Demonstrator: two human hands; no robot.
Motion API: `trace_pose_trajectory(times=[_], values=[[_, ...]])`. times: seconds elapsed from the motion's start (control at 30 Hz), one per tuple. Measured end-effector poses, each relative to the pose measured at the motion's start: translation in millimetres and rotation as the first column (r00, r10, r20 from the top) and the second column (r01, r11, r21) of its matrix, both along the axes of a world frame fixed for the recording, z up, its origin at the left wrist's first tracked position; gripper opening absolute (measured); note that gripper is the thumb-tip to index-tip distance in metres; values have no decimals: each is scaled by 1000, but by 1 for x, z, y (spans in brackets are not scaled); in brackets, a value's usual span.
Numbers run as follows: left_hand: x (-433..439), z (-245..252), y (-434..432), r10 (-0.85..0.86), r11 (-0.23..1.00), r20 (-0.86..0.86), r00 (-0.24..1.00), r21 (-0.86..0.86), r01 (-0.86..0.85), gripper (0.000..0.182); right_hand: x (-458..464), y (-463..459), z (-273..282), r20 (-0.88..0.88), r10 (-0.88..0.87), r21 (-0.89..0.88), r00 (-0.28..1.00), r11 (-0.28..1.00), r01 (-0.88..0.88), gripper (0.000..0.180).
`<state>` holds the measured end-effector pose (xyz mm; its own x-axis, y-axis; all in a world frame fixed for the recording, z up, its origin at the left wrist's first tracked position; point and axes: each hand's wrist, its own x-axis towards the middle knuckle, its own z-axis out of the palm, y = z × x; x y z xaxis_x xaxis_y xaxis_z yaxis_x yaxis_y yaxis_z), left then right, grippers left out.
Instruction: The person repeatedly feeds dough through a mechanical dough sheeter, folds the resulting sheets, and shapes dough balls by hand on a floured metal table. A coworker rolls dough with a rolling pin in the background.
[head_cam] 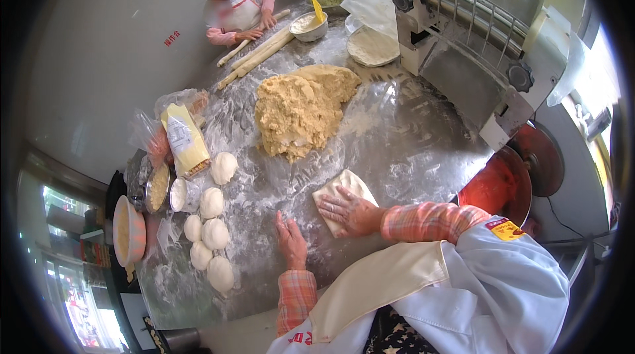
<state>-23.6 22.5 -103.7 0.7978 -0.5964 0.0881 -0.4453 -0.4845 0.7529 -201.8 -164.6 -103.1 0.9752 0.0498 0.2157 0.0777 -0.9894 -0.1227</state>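
Note:
A flattened sheet of pale dough (pixel 354 183) lies on the floured metal table (pixel 397 155) in front of me. My right hand (pixel 349 210) rests on it, palm down with the fingers spread. To the left of the sheet, my left hand (pixel 291 240) is held edge-on at the table top, dusted with flour and holding nothing. Several round dough balls (pixel 215 234) sit in a loose cluster further left. Beyond both hands is a large crumbly mound of yellowish dough (pixel 302 106).
A dough sheeter (pixel 461 46) stands at the back right. Across the table a co-worker (pixel 238 12) handles long dough ropes (pixel 263 54) near a flour bowl (pixel 308 27). Bagged goods (pixel 183 138), a white tub (pixel 183 195) and a basin (pixel 130 231) line the left edge.

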Motion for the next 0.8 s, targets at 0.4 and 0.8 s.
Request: trace_pose_trajectory(times=[0.4,0.8], values=[[-13,-7,15,-235,887,345,909,457,56,76,22,-101,11,-233,-438,383,868,779,496,76],[-10,-12,19,-218,883,300,929,466,57,77,14,-78,63,-326,-321,498,889,741,450,59]])
